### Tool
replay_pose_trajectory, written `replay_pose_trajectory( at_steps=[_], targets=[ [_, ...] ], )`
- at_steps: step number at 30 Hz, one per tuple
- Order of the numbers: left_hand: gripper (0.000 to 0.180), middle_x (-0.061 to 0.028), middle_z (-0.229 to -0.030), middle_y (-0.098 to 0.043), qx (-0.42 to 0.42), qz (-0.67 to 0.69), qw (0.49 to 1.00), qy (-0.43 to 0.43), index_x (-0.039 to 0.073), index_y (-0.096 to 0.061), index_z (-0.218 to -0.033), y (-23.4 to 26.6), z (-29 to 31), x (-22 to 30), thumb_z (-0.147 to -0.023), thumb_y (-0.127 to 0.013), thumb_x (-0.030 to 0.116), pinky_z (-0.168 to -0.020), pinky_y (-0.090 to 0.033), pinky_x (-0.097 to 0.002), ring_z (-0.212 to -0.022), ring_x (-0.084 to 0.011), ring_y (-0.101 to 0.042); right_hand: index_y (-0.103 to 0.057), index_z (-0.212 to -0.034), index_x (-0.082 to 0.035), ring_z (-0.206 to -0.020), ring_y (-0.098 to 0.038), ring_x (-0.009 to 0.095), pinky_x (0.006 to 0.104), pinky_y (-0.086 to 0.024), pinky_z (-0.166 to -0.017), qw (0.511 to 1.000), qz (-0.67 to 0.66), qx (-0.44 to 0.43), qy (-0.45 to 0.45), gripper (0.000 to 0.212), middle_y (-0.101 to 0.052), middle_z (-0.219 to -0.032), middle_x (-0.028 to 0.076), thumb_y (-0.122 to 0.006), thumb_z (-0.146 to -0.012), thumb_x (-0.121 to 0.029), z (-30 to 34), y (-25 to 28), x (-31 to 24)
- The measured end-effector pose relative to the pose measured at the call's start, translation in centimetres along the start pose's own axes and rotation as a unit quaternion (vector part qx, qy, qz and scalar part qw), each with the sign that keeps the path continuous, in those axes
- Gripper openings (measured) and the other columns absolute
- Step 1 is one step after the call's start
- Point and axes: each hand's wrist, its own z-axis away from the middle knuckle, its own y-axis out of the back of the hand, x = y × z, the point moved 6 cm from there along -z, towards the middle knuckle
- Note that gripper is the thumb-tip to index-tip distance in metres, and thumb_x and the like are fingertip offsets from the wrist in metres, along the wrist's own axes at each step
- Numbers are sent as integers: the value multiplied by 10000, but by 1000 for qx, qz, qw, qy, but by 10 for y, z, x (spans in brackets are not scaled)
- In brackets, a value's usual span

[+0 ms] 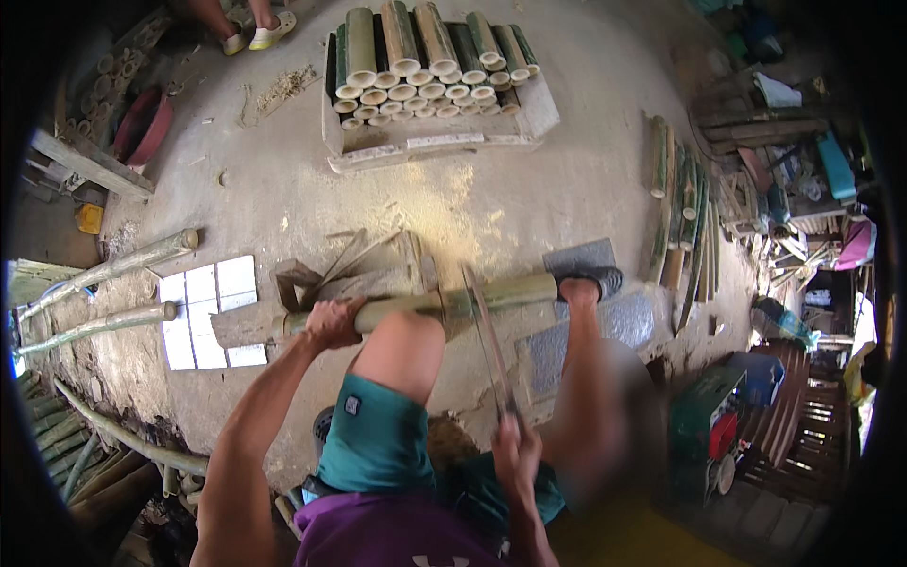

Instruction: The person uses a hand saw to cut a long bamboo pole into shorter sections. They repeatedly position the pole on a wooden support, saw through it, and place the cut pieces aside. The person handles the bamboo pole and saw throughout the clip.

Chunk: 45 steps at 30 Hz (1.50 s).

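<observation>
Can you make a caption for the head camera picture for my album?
Left hand on a bamboo pole, right hand holding a saw across it, with bamboo tubes stacked beyond.

Saw (490,343) — handle mostly hidden, right leg (579,364) partly blurred, bystander's legs (263,11) — cut off above

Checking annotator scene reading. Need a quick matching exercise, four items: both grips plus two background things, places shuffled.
Column 1
1. Left grip
2. Reddish tub
3. Right grip
4. Cut bamboo tubes

Column 2
A. Stacked at a shallow tray, top middle of the picture
B. Closed on the handle end of the saw
C. On the bamboo pole, left of the knee
D. Near the upper left of the picture

Pairs: 1-C, 2-D, 3-B, 4-A
</observation>
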Motion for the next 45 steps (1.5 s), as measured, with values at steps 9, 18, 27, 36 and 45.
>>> replay_pose_trajectory(
  at_steps=[9, 18, 27, 36, 45],
  targets=[
    [500, -168, -1044, -738, -15, 35, 999, 9, 171, -576, -1222, 22, 5, 14, -794, -730, 380, -774, -559, -546, -929, -417, -708, -652, -990, 84, -715, -595, 356, 444, -489, -704, 987, 98, 6, 127, 679, -631, -776, 227, -488, -1026, -574, -144, -85, -21],
    [471, -198, -1043, -720, 12, 36, 999, 0, 150, -607, -1177, 19, 2, 8, -755, -741, 310, -768, -551, -545, -951, -409, -705, -656, -937, 3, -587, -485, 71, 269, -384, -517, 993, 96, 15, 67, 452, -528, -643, -17, -507, -1046, -409, -53, -34, -3],
    [495, -183, -1006, -726, -8, 46, 999, -10, 149, -573, -1175, 14, 3, 10, -767, -756, 360, -763, -556, -550, -912, -431, -703, -689, -1124, 40, -730, -691, 177, 366, -536, -681, 990, 130, -45, -25, 431, -664, -729, 163, -557, -991, -349, -17, -4, 33],
    [791, -208, -1071, -704, -4, 35, 999, 0, 111, -546, -1377, 5, 0, 3, -747, -807, 512, -884, -533, -514, -1020, -434, -672, -545, -758, 39, -581, -465, 188, 415, -387, -556, 981, 56, 6, 185, 661, -427, -617, 119, -473, -1041, -554, -134, -79, 4],
    [681, -188, -1434, -523, 13, 339, 926, -164, 16, -468, -1440, 136, -119, 155, -841, -719, 221, -1014, -529, -458, -1275, -352, -573, -646, -950, -3, -580, -456, 55, 272, -367, -516, 991, 48, -19, 122, 495, -468, -631, -27, -512, -1050, -468, -53, -33, 16]
  ],
)
